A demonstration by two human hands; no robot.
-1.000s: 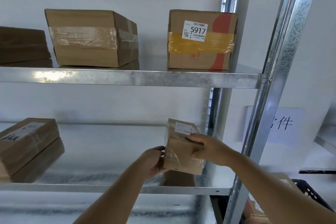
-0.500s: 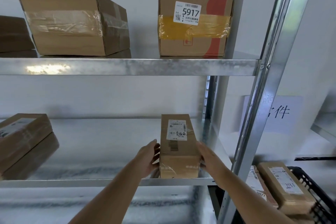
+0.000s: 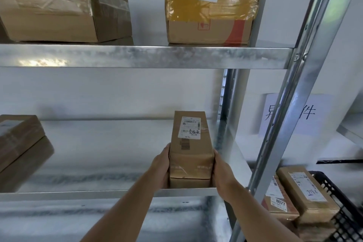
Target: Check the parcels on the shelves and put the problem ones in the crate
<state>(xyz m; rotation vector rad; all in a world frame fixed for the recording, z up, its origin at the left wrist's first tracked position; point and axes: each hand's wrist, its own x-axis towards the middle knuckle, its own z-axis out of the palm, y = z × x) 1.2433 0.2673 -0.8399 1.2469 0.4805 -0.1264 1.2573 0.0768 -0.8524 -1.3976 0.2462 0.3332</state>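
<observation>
Head camera looks down on my left hand [image 3: 160, 165] and right hand [image 3: 223, 173], palms pressed flat against opposite sides of the small parcel [image 3: 190, 155]; I cannot tell how my fingers lie behind it. It sits on the lower shelf [image 3: 78, 192], label up so I can read it. I judge two-sided clamping keeps it square. The crate [image 3: 345, 208] waits lower right, holding other parcels.

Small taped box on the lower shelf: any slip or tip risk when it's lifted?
The small box looks rigid: its cardboard edges stay square. Glossy tape may make it slippery, though the left hand and right hand press opposite sides. Lying flat, it seems unlikely to tip.
</observation>
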